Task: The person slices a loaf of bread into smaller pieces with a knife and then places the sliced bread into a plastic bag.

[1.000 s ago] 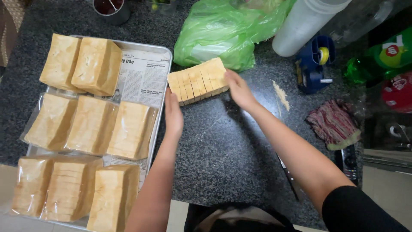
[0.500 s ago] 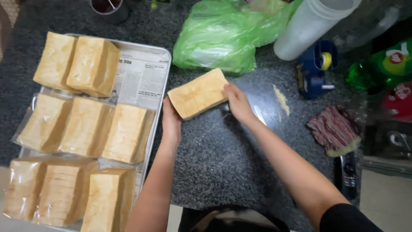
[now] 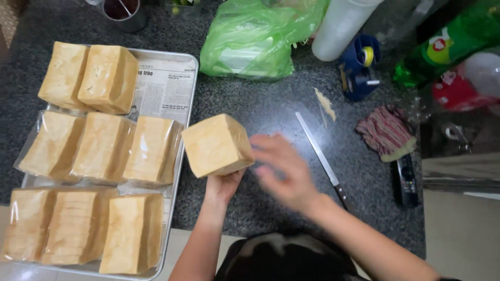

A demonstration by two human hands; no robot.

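1. Left hand grips a tan loaf block from below, fingers closed on its lower edge; the block is lifted off the dark speckled table, tilted, just right of the metal tray.
2. Right hand is blurred, just beside the block's right face, fingers spread and open, holding nothing (whether it touches the block I cannot tell).
3. The tray is lined with newspaper and carries other loaves: two bare ones at the top, the rest in clear wrap.
4. A long knife lies on the table right of the hands, blade pointing away; well apart from it are a green plastic bag, a blue tape dispenser and a striped cloth.
5. Judgement on handling: the block looks soft, so support from beneath with a flat palm beats pinching; bring the free hand onto the opposite face to steady it, keep the sleeve side away from the knife, and hold the block level so any slices stay together.
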